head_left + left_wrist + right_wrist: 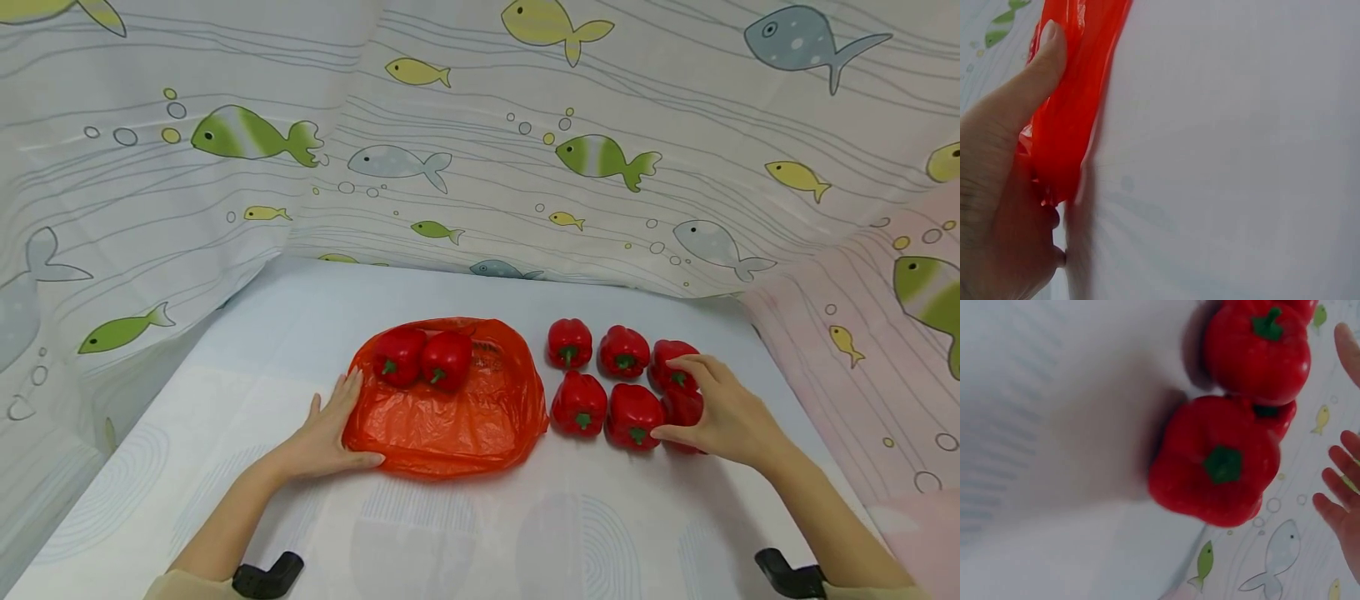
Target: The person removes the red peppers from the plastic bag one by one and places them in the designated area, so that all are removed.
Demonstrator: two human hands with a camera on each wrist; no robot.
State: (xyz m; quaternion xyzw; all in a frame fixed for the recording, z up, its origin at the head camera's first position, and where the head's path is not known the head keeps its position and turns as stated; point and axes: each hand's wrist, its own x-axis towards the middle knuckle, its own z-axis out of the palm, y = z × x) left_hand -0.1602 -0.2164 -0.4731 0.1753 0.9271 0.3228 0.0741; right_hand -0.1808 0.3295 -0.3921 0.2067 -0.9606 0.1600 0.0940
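Note:
In the head view, an orange-red plastic bag (pixel 450 425) lies spread in a rounded, basin-like shape with two red bell peppers (pixel 447 360) at its back left. My left hand (pixel 327 433) rests against the bag's left side, thumb along the front edge, fingers stretched along the outer left; some fingers are hidden in the left wrist view. More red bell peppers (pixel 579 405) stand in two rows right of the bag, green stems showing. Over the rightmost of these, my right hand (pixel 727 412) spreads thumb and fingers; a gap parts it from the peppers (pixel 1216 462) in the right wrist view.
A white patterned cloth (pixel 480 533) covers the table. Fish-printed curtains (pixel 480 108) hang behind and at both sides. Dark wrist mounts (pixel 267 575) sit at both sleeve cuffs.

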